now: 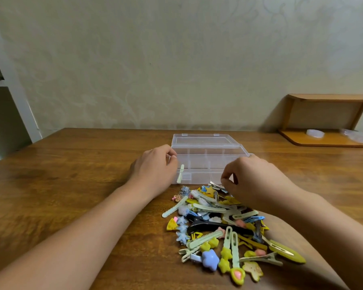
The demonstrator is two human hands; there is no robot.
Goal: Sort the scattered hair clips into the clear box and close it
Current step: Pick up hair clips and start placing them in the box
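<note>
I log a brown wooden table (71, 185) filling the near field, its far edge against a pale patterned wall (155, 59). At far right stands a small two-tier orange wooden shelf (323, 141).

Mid-table, on the far side of the clips, sits the clear plastic compartment box (199, 164), lid raised and leaning back, dividers visible inside. I see one pale green flat hair clip (180, 173) upright at the box's near left corner, just beside the left hand; I cannot tell whether it rests inside or against the wall.

Near the box, toward me, lies the heap of scattered hair clips (224, 229): pale green, yellow, blue and black pieces, mostly touching or overlapping.

The left hand (155, 168) sits at the box's left end, fingers curled in; I cannot tell whether anything is held. The right hand (252, 181) hovers over the far edge of the heap, fingertips pinching a silver metal clip (217, 185) just in front of the box's near wall. The two hands are well apart.
</note>
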